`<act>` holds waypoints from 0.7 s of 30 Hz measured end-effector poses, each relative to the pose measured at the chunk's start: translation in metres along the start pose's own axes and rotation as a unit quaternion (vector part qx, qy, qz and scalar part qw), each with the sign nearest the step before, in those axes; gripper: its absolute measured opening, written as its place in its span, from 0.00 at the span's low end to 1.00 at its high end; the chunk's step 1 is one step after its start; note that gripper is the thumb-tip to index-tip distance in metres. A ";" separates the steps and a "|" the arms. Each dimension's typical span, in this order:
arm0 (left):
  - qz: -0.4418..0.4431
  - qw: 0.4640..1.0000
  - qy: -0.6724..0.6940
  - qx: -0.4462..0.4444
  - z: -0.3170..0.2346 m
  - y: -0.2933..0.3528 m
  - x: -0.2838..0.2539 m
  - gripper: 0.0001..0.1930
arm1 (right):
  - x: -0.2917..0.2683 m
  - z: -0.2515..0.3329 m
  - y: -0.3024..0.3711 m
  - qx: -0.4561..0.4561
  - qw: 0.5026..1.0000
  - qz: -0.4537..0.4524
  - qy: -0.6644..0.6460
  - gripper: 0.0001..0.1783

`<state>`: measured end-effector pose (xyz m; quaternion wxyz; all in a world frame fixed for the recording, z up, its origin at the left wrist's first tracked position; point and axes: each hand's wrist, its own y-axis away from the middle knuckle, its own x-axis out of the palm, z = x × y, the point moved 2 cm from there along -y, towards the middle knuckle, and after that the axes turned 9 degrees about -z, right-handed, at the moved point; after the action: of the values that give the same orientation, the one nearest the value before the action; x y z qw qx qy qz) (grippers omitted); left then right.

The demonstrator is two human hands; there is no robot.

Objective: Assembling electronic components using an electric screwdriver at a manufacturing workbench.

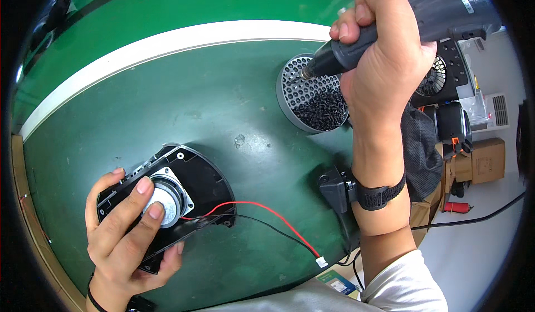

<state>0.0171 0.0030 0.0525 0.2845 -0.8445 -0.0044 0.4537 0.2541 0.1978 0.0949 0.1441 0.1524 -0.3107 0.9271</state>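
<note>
My left hand (131, 228) grips a curved black plastic housing (209, 181) at the left of the table. Two of its fingers press on the round silver back of a speaker (163, 205) sitting in the housing. Red and black wires (273, 214) run from the speaker to a small white connector (321, 262). In my right hand (384, 50) is a dark electric screwdriver (362, 47), tilted down to the left. Its tip is over or touching the perforated part of a round grey screw tray (284, 97). Many black screws (320, 111) are heaped in the tray's near part.
A white strip (184, 32) borders the green table (167, 106) at its far side. A black device (334, 189) is near my right forearm. Cardboard boxes (487, 161), a fan (433, 78), a red roll-like object (457, 207) and a black cable (473, 221) lie to the right.
</note>
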 end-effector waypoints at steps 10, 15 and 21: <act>-0.006 1.000 -0.002 -0.002 0.000 -0.003 0.001 0.25 | -0.009 -0.006 -0.009 0.023 0.997 0.066 -0.016 0.10; -0.008 1.000 0.008 0.007 0.001 -0.001 0.000 0.27 | -0.027 0.016 -0.028 -0.067 0.983 0.136 0.108 0.07; -0.020 1.000 0.007 -0.006 0.001 0.005 -0.007 0.28 | -0.010 0.088 -0.013 0.063 0.962 0.236 -0.120 0.05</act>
<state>0.0114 -0.0030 0.0548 0.2887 -0.8492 -0.0219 0.4416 0.2849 0.1515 0.1655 -0.1271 0.1932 -0.2936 0.9275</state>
